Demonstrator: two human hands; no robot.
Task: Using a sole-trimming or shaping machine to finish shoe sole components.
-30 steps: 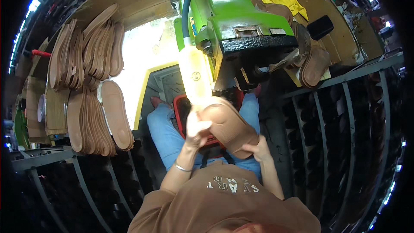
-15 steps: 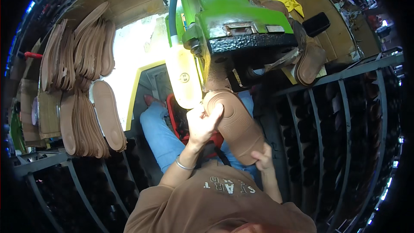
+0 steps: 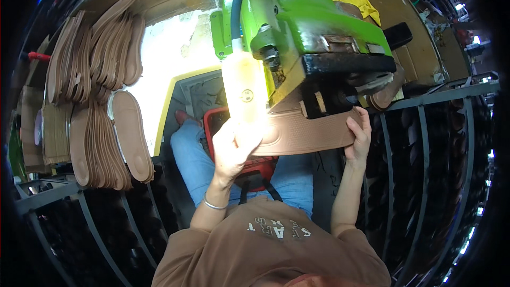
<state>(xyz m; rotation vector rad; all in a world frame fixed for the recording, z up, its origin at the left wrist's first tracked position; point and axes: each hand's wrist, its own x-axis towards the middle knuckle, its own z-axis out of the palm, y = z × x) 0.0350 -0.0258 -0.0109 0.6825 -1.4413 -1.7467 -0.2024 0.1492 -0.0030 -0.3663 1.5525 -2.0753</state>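
A brown shoe insole (image 3: 311, 134) lies crosswise under the head of a green machine (image 3: 329, 16), its long axis running left to right. My left hand (image 3: 234, 146) grips its left end, close beneath a glowing work lamp (image 3: 244, 87). At the other end my right hand (image 3: 358, 135) pinches the insole, fingers over the top edge and thumb on its face. The insole's far edge is partly hidden by the dark underside of the machine head.
Stacks of brown insoles (image 3: 101, 143) stand on the left side of the table, with a single insole (image 3: 133, 135) beside them. A red basket (image 3: 255, 167) sits between my legs. More insoles (image 3: 385, 93) and a yellow cloth (image 3: 358, 2) lie at right. Metal racks (image 3: 425, 159) flank me.
The insole has turned from a steep slant to nearly level and moved up under the machine head. My right hand has risen and gone right; my left has shifted slightly left.
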